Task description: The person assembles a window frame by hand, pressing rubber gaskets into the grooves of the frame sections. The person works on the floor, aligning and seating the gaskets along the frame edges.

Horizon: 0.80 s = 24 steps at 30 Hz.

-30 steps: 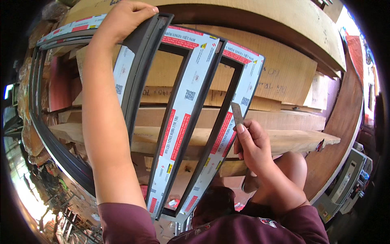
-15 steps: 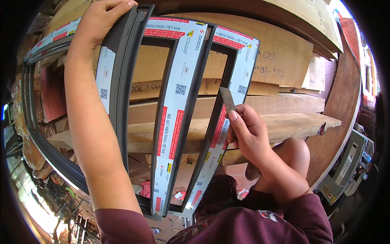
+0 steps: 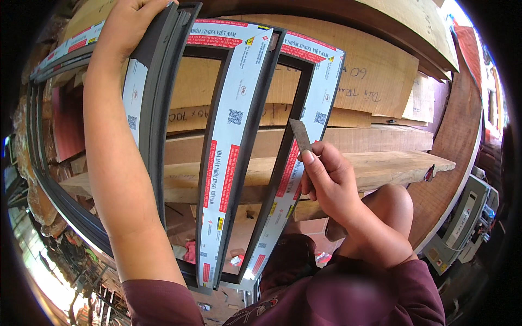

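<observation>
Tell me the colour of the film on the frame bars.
White with red blocks, on the protective film; head view.

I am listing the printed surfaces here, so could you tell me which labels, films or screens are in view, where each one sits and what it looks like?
Protective film: on the middle frame bar, a long white strip with red bands and a small square code.
Second film strip: on the right bar, beside the right hand; same white and red.
Third strip: on the left bar, below the left hand; white.
Grey machine panel: lower right, boxy; details too small.
</observation>
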Motion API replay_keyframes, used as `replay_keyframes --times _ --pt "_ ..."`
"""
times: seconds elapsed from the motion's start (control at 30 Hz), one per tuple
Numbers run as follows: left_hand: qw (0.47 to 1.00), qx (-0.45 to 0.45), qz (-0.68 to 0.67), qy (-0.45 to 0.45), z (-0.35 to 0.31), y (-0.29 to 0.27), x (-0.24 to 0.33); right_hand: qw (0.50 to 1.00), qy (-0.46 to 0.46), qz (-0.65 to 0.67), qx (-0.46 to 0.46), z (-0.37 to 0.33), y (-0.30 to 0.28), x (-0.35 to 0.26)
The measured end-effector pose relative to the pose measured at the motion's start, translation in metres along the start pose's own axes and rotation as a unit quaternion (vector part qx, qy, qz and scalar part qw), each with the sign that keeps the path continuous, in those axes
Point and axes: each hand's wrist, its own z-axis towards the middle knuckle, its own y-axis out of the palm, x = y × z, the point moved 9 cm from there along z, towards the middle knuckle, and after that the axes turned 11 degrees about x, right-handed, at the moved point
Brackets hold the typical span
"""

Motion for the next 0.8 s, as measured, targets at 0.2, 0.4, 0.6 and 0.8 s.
replay_keyframes --times 0.2,0.4,0.6,0.8 --pt "0.999 0.011 -0.002 -0.047 -0.0047 -0.0002 0.0 1.0 -0.01 -0.001 -0.008 -0.0011 -0.0006 0.0023" --pt "1.0 0.012 0.005 -0.019 -0.0037 -0.0011 0.0003 1.0 -0.003 -0.011 -0.014 -0.0031 -0.0029 0.0038" --pt "0.999 0.025 -0.024 -0.017 -0.008 -0.0003 0.0041 1.0 0.015 -0.004 -0.017 -0.0048 -0.0049 0.0054" --pt "0.999 0.036 0.028 -0.021 -0.0088 0.0 0.0052 1.0 0.009 0.001 -0.017 -0.0063 -0.0062 0.0053"
